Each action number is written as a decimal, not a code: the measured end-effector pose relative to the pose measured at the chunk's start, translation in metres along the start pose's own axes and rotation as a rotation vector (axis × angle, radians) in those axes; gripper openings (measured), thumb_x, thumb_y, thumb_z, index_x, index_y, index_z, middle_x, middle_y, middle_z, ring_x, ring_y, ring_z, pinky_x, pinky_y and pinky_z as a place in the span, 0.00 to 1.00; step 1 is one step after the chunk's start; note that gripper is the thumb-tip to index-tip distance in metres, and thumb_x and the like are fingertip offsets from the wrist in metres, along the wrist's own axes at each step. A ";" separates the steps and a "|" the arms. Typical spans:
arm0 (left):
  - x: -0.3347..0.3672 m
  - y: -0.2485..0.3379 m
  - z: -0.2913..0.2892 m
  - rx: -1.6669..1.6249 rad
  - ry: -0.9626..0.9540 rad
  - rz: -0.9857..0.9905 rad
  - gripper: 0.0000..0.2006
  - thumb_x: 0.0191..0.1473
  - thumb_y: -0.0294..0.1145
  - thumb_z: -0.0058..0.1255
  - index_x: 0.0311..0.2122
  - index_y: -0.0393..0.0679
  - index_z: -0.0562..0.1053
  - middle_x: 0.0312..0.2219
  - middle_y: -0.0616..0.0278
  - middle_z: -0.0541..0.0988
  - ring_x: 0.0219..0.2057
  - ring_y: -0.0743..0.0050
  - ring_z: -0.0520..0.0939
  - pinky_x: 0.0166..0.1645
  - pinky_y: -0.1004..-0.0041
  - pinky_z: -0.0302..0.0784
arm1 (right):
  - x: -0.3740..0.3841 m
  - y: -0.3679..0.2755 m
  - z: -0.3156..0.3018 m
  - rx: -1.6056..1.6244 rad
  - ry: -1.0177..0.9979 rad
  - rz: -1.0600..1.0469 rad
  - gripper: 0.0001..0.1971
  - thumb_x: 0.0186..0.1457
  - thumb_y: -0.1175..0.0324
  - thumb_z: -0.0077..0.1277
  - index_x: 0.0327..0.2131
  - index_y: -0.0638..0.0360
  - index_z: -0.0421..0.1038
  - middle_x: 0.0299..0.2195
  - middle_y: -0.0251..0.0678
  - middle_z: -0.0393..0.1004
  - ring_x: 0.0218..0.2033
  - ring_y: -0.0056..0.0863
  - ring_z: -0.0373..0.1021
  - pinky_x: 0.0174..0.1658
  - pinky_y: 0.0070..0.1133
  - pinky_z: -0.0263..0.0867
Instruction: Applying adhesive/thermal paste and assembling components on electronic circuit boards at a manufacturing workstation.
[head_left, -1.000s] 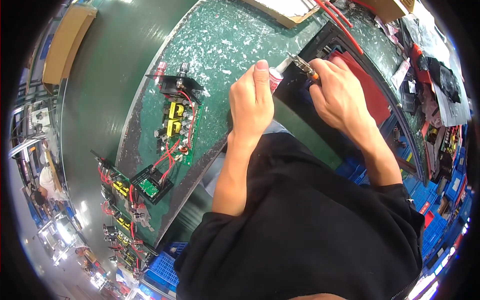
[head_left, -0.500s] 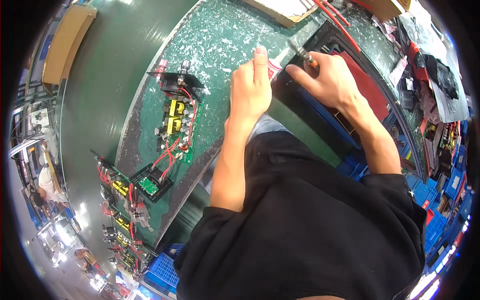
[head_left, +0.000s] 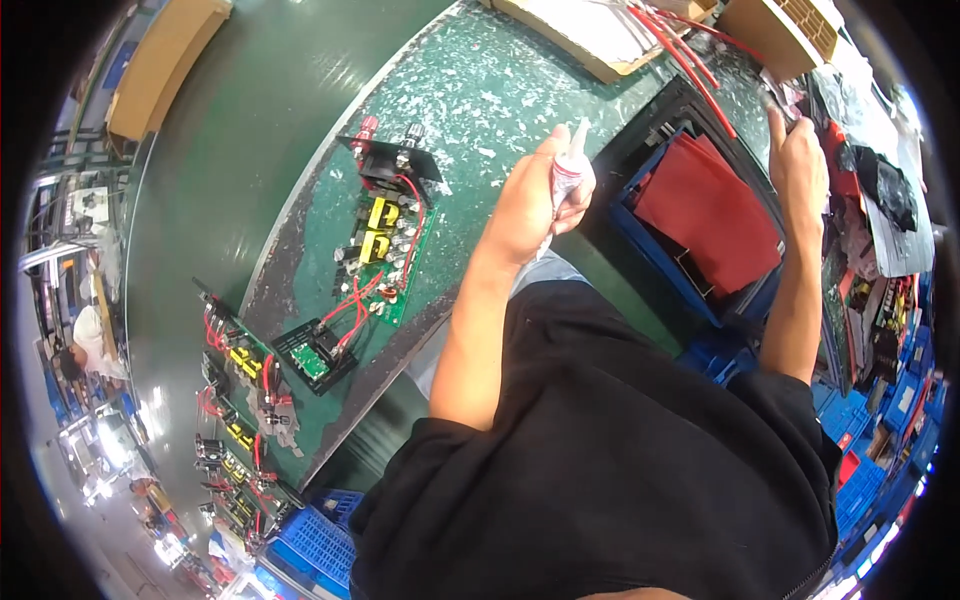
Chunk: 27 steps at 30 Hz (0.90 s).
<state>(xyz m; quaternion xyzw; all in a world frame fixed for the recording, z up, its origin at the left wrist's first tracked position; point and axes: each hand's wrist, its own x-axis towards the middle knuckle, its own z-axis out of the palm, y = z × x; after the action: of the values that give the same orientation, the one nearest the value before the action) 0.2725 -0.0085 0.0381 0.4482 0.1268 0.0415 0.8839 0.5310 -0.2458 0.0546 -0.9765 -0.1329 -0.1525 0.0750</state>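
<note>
Two bare forearms (head_left: 470,350) reach out from black sleeves (head_left: 420,460) nearest the viewer. At the bench's front edge the left hand (head_left: 538,205) is closed round a white-and-red tube (head_left: 567,178), fingers wrapping its body, thumb up beside the pale nozzle (head_left: 579,138), which points away from the person. To the tube's right, red sheets (head_left: 715,215) lie in a blue bin (head_left: 645,242); to its left a circuit board (head_left: 424,240) rests on the green bench (head_left: 455,110). Farther out, the right hand (head_left: 800,175) has thumb and forefinger extended by dark clutter; whether it grips anything I cannot tell. Beyond stands a cardboard box (head_left: 765,40).
</note>
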 end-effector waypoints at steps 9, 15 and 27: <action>-0.019 -0.008 0.005 -0.271 0.134 0.119 0.26 0.66 0.58 0.34 0.37 0.40 0.69 0.23 0.71 0.66 0.20 0.85 0.64 0.24 0.80 0.59 | -0.011 -0.015 0.012 0.152 0.575 -0.501 0.14 0.62 0.60 0.50 0.40 0.61 0.76 0.39 0.44 0.77 0.43 0.39 0.72 0.49 0.32 0.65; -0.066 -0.018 0.018 0.078 0.376 0.436 0.15 0.61 0.36 0.34 0.46 0.37 0.67 0.41 0.59 0.70 0.45 0.70 0.70 0.55 0.72 0.62 | -0.158 -0.155 -0.046 1.411 -1.052 -0.423 0.21 0.67 0.62 0.39 0.55 0.69 0.64 0.45 0.39 0.72 0.46 0.28 0.68 0.53 0.25 0.62; -0.133 -0.023 -0.012 0.821 0.795 0.671 0.13 0.66 0.28 0.35 0.49 0.32 0.68 0.49 0.45 0.71 0.48 0.52 0.68 0.56 0.58 0.61 | -0.145 -0.229 -0.039 1.283 -1.901 -0.344 0.13 0.64 0.65 0.50 0.45 0.66 0.70 0.32 0.34 0.76 0.30 0.20 0.73 0.37 0.18 0.69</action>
<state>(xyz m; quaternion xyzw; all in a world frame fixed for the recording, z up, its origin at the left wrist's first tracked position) 0.1404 -0.0377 0.0378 0.7143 0.3026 0.4251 0.4665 0.3219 -0.0691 0.0696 -0.4488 -0.3195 0.7300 0.4044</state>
